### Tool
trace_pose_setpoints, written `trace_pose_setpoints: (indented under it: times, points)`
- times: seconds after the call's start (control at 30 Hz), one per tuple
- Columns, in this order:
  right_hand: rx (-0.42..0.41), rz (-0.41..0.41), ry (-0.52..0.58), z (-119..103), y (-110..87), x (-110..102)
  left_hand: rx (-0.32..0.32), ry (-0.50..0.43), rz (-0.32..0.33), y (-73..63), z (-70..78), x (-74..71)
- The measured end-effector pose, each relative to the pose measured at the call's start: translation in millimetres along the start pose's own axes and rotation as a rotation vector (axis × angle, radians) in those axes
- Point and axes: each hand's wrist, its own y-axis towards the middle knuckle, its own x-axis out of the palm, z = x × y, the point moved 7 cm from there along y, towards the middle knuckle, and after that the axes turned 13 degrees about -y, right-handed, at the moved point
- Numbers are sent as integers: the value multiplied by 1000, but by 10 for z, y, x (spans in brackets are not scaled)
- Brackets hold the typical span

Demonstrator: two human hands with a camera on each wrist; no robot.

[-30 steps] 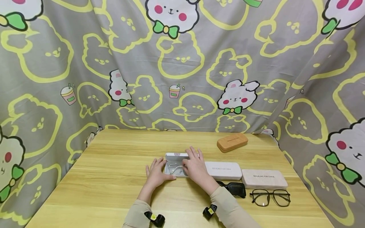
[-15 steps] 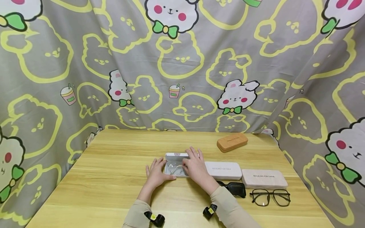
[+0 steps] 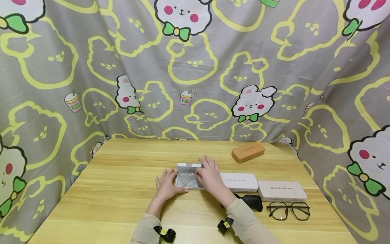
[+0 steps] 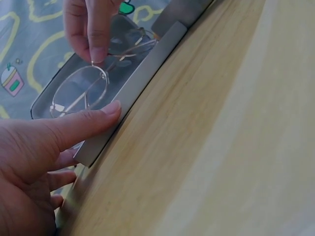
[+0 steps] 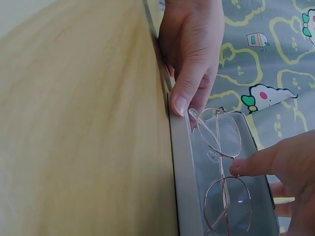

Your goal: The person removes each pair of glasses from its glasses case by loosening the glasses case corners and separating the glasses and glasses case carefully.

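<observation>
**Wire Glasses Pinched Inside an Open Case**

On wood-grained table [image 3: 106, 189], the left hand [image 3: 167, 187] grips the end of a smooth grey open case [image 5: 183, 167], thumb over its straight front wall. Inside it, thin metal rims and clear lenses form wire-rimmed glasses [image 5: 222, 172], apparently pinched at the bridge by the right hand [image 3: 211, 178], which hides part of the case. Rightward lie a closed white case [image 3: 239, 183], an orange-brown case [image 3: 248, 152] farther back, glossy black sunglasses [image 3: 253, 202] partly covered by the right forearm, a rounded cream case [image 3: 282, 191] and black-framed glasses [image 3: 287, 213].
</observation>
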Motion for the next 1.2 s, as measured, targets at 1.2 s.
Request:
trace_pose_setpoints:
  times: [1.2]
  points:
    - [-57, 100, 25, -4, -55, -313, 10, -57, -59, 36, -28, -18]
